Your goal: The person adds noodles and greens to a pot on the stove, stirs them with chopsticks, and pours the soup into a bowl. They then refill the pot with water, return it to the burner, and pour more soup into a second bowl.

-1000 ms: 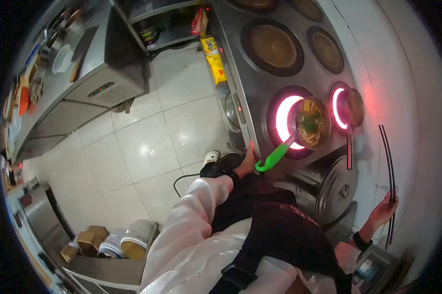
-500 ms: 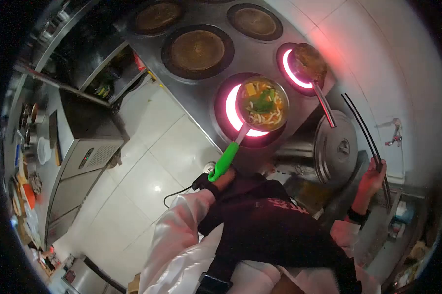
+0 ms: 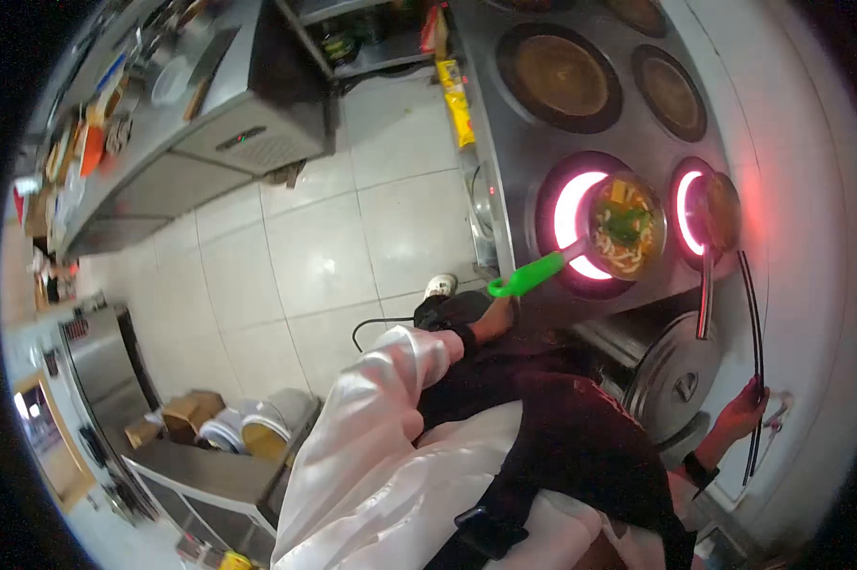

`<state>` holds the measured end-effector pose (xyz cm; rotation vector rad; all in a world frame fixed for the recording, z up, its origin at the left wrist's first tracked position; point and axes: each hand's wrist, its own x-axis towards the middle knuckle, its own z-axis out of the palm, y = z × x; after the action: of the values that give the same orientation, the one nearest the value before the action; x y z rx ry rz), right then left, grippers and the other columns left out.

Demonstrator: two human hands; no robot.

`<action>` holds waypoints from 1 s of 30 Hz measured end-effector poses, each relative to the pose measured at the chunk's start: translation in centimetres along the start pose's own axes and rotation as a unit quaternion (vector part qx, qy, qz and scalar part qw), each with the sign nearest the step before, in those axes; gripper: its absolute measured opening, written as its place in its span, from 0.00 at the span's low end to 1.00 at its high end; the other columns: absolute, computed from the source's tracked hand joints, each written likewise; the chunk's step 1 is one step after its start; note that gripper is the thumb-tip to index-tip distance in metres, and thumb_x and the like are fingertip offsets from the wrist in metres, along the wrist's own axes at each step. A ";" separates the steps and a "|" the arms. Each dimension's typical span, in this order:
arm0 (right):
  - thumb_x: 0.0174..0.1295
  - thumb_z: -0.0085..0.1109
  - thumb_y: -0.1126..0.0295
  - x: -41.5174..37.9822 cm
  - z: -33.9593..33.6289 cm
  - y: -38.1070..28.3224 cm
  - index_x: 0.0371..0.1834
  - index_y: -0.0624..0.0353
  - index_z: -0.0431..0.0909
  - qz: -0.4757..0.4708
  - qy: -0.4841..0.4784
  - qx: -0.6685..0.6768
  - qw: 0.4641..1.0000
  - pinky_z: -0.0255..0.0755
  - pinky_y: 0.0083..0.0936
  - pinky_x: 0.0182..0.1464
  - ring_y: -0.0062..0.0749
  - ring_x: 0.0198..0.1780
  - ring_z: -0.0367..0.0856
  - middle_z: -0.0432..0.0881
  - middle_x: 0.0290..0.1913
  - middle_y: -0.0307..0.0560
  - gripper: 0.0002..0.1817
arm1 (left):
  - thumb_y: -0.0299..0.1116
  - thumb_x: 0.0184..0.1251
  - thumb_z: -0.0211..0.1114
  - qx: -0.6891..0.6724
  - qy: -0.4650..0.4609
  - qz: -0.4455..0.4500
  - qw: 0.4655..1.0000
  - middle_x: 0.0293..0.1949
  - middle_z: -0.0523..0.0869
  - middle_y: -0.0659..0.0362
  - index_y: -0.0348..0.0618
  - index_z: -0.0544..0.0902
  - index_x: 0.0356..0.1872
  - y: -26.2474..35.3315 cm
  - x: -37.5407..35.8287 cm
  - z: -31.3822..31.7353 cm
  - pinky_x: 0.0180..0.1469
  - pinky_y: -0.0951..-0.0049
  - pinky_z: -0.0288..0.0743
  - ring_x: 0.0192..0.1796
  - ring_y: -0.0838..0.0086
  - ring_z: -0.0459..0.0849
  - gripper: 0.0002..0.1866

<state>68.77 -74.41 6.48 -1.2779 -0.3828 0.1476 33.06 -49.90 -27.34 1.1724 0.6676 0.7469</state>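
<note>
In my right hand (image 3: 740, 414) is a pair of long dark chopsticks (image 3: 755, 328), with the fingers closed round them and the sticks pointing up beside the wall. My left hand (image 3: 493, 319) is just below the end of a green pan handle (image 3: 528, 275). Its fingers are blurred and partly hidden, so a grip on the handle does not show. That handle belongs to a pan of noodle soup (image 3: 628, 228) with green leaves and yellow pieces in reddish broth. The pan sits off-centre on a glowing burner (image 3: 569, 214).
A second pan (image 3: 723, 211) with a metal handle covers part of another glowing burner. Unlit hotplates (image 3: 559, 78) lie farther back. A large lidded pot (image 3: 677, 375) stands by the stove's front right. At left are a steel counter (image 3: 229, 142) and a shelf with bowls (image 3: 200, 465).
My view has swung left, so the stove now appears farther right and more of the floor and left side shows. My right hand still holds the chopsticks. The soup pan stays on its burner.
</note>
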 end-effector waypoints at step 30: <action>0.62 0.46 0.69 -9.0 -0.5 -2.9 0.49 0.67 0.65 -0.080 0.111 -0.150 0.979 0.71 0.31 0.49 0.41 0.49 0.72 0.73 0.47 0.56 0.16 | 0.39 0.54 0.61 -0.009 -0.095 -0.200 0.975 0.51 0.71 0.57 0.44 0.62 0.57 -1.2 13.8 -8.7 0.50 0.67 0.68 0.49 0.66 0.73 0.29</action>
<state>60.29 -78.57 7.30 -1.5356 -0.3207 -0.1958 34.53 -34.27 -31.72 1.0328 0.7065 0.2963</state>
